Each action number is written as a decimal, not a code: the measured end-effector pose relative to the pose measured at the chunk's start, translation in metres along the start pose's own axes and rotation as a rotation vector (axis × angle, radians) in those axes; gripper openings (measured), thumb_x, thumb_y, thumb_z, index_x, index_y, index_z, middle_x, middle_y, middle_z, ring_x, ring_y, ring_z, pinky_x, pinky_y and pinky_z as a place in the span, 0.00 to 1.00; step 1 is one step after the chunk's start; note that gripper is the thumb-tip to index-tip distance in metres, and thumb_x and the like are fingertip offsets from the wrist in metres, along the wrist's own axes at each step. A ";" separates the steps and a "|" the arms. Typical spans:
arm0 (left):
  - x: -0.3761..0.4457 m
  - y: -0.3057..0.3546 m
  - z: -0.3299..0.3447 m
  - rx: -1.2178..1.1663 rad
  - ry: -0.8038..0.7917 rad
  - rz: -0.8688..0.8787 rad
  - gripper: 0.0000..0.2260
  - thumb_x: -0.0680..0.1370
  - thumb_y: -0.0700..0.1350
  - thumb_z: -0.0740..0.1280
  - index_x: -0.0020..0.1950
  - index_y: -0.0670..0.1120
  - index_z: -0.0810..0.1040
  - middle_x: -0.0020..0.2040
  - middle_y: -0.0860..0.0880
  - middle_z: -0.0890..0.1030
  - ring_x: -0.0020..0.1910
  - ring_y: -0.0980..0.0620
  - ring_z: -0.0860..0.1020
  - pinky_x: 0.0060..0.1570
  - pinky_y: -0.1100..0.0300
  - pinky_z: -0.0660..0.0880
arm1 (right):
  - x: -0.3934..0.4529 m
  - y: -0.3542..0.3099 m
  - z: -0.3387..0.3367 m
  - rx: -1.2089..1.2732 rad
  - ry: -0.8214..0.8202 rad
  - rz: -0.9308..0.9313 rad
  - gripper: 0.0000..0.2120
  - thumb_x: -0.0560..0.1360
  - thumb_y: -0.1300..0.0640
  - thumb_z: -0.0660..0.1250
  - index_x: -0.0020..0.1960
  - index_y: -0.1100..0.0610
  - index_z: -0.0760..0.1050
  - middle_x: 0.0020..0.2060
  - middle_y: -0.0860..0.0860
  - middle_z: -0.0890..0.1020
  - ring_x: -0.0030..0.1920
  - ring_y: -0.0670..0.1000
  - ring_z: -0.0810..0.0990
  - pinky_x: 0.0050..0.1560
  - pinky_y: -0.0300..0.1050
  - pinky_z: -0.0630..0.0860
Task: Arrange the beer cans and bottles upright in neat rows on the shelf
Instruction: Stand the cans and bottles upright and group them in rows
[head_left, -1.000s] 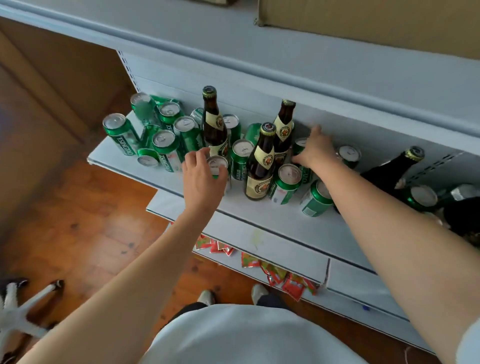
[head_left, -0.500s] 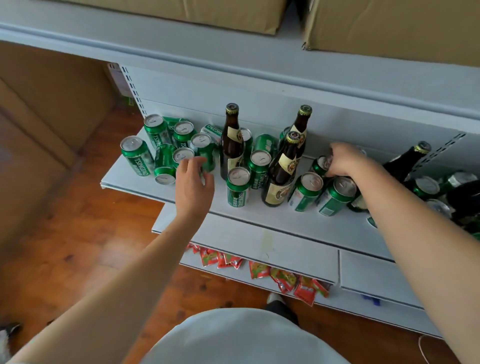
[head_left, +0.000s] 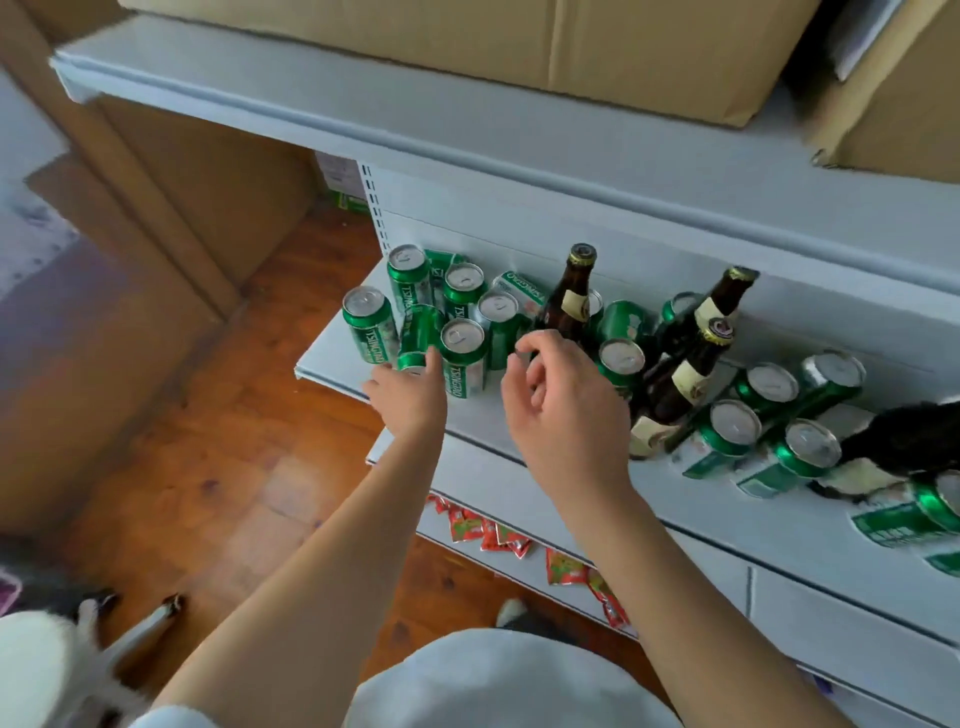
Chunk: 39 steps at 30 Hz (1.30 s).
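Note:
Several green beer cans (head_left: 369, 328) crowd the left end of the grey shelf (head_left: 524, 447), most of them upright, and one can (head_left: 420, 332) lies on its side among them. My left hand (head_left: 410, 400) reaches to that lying can's end, fingers spread and touching it, beside an upright can (head_left: 462, 358). My right hand (head_left: 566, 415) hovers with loosely curled fingers and holds nothing, just in front of an upright brown bottle (head_left: 570, 304). Two more brown bottles (head_left: 683, 384) stand to the right. More cans (head_left: 732, 431) and a dark lying bottle (head_left: 906, 441) fill the right side.
Cardboard boxes (head_left: 519, 47) sit on the shelf above. Red snack packets (head_left: 488, 535) lie on the lower shelf. A wooden floor (head_left: 218, 441) and large cardboard sheets (head_left: 171, 197) are at the left. A white chair base (head_left: 62, 660) shows at the bottom left.
My right hand left the cans at the right and came across to the front of the left brown bottle. My left hand moved left to the lying can. The view shifted right and up.

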<state>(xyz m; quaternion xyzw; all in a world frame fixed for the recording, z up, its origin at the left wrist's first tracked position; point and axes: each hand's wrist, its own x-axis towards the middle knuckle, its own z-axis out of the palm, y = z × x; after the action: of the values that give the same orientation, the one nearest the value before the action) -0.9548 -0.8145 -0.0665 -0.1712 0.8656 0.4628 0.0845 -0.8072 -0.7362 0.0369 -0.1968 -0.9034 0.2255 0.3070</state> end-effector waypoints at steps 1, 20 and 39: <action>0.007 0.002 0.004 -0.007 -0.022 -0.041 0.33 0.74 0.64 0.67 0.66 0.39 0.70 0.62 0.40 0.73 0.61 0.40 0.73 0.61 0.47 0.73 | 0.007 -0.003 0.012 0.034 -0.040 -0.011 0.08 0.79 0.50 0.61 0.52 0.53 0.75 0.38 0.46 0.77 0.33 0.48 0.76 0.27 0.44 0.72; 0.068 -0.020 -0.042 0.096 -0.215 0.576 0.28 0.68 0.49 0.78 0.64 0.47 0.71 0.60 0.50 0.68 0.58 0.49 0.72 0.58 0.58 0.74 | 0.038 -0.036 0.138 0.091 -0.016 0.201 0.09 0.78 0.58 0.62 0.56 0.56 0.76 0.48 0.51 0.80 0.41 0.50 0.80 0.38 0.51 0.80; 0.150 0.026 -0.103 0.007 -0.361 1.161 0.08 0.78 0.37 0.63 0.54 0.44 0.79 0.51 0.51 0.77 0.43 0.57 0.76 0.41 0.64 0.76 | 0.059 -0.054 0.188 -0.415 -0.111 0.170 0.11 0.73 0.59 0.65 0.53 0.59 0.82 0.48 0.53 0.83 0.46 0.58 0.77 0.47 0.50 0.75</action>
<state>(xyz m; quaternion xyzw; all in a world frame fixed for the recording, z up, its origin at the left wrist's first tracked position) -1.1025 -0.9199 -0.0351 0.4103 0.7912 0.4521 -0.0354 -0.9834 -0.8052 -0.0400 -0.3184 -0.9261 0.0704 0.1897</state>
